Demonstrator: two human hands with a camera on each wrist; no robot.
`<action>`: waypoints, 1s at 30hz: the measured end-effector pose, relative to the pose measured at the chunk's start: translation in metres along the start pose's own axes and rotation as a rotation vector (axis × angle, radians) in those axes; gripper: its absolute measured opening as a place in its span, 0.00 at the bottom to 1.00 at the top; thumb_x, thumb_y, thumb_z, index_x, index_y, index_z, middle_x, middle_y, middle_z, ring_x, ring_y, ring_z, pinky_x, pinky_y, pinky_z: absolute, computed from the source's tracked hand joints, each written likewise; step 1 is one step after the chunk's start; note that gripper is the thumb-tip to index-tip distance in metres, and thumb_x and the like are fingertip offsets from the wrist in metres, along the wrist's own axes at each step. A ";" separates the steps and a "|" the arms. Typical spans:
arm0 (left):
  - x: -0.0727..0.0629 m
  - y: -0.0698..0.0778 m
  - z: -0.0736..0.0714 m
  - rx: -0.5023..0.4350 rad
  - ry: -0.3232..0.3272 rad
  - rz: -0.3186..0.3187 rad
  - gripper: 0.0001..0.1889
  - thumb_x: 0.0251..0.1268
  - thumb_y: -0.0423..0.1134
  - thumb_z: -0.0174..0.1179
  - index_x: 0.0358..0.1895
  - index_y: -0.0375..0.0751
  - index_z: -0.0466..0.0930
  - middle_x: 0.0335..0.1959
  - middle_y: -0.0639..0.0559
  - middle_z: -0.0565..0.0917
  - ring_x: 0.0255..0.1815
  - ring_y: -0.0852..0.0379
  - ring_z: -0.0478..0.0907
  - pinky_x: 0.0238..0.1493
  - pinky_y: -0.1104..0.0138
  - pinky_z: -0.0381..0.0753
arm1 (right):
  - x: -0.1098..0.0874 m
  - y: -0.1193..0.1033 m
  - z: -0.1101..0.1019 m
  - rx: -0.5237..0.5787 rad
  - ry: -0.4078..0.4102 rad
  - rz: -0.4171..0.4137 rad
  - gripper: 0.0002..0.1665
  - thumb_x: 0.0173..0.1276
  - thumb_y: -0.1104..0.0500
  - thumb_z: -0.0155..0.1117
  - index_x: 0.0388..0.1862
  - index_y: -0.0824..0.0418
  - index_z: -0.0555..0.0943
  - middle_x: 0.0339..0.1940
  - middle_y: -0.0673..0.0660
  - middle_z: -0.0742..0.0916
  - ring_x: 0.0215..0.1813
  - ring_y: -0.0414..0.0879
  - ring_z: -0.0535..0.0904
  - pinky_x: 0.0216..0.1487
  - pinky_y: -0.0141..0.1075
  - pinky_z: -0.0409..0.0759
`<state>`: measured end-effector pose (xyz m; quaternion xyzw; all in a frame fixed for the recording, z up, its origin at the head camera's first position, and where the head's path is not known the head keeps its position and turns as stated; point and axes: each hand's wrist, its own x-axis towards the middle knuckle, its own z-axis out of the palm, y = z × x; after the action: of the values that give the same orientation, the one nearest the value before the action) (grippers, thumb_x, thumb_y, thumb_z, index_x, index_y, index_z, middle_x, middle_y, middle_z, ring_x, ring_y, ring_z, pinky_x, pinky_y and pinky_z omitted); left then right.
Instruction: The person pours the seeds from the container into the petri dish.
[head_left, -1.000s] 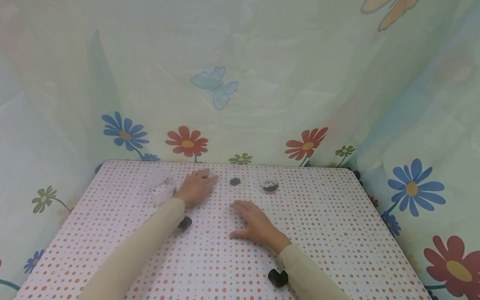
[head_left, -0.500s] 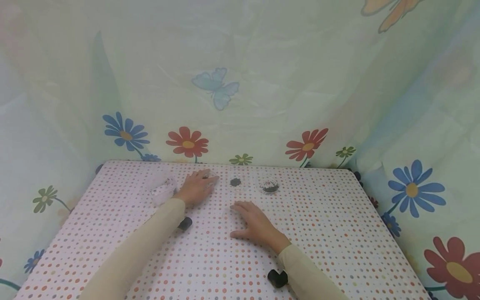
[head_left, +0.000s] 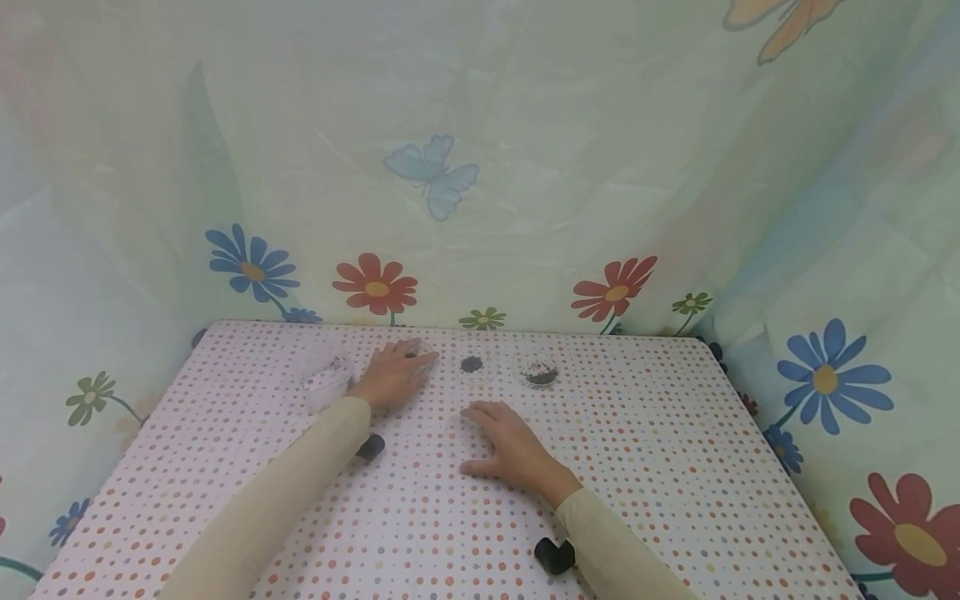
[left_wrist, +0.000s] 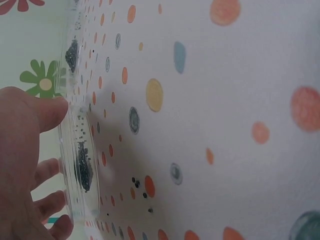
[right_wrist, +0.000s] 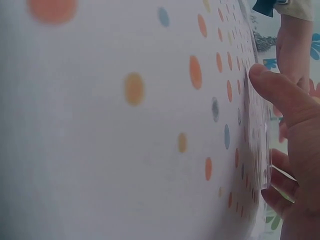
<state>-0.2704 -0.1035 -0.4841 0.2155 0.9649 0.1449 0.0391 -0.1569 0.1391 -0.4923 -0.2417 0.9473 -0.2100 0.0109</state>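
My left hand (head_left: 393, 375) grips a clear round dish (left_wrist: 92, 200) near the back of the table, thumb on one side and fingers on the other. Dark grains (left_wrist: 84, 167) lie heaped inside it. Closer to me, my right hand (head_left: 517, 450) holds another clear shallow dish (right_wrist: 259, 145) by its rim between thumb and fingers. That dish is so transparent that it hardly shows in the head view; I see no dark heap in it. A third dish with dark grains (head_left: 472, 364) stands just right of the left hand.
A dish with dark and pale bits (head_left: 538, 372) stands back right. Left of the left hand is a clear container with whitish contents (head_left: 326, 379). A few loose dark grains (left_wrist: 137, 183) lie on the dotted table (head_left: 660, 467). A flowered curtain (head_left: 525, 167) hangs behind.
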 end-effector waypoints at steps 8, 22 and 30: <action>0.000 0.000 0.000 -0.004 0.002 0.004 0.24 0.73 0.53 0.47 0.71 0.65 0.64 0.77 0.49 0.58 0.77 0.42 0.55 0.73 0.38 0.52 | 0.001 -0.002 -0.002 -0.003 0.003 0.008 0.48 0.53 0.35 0.71 0.71 0.48 0.67 0.72 0.51 0.71 0.73 0.50 0.65 0.73 0.51 0.64; 0.000 0.001 -0.002 0.011 0.002 0.009 0.24 0.74 0.53 0.47 0.71 0.63 0.65 0.77 0.48 0.59 0.76 0.41 0.55 0.73 0.38 0.52 | 0.004 0.001 -0.002 -0.040 0.015 0.014 0.49 0.51 0.34 0.72 0.71 0.48 0.68 0.72 0.52 0.72 0.73 0.51 0.65 0.73 0.51 0.64; 0.000 0.000 -0.001 0.002 -0.004 0.013 0.24 0.74 0.53 0.47 0.71 0.64 0.64 0.77 0.48 0.58 0.77 0.42 0.54 0.73 0.37 0.52 | 0.006 0.003 -0.004 -0.034 0.031 0.018 0.49 0.51 0.35 0.72 0.70 0.49 0.69 0.71 0.53 0.72 0.72 0.51 0.66 0.74 0.51 0.63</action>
<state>-0.2710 -0.1040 -0.4833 0.2223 0.9635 0.1436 0.0400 -0.1645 0.1402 -0.4894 -0.2301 0.9529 -0.1975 -0.0063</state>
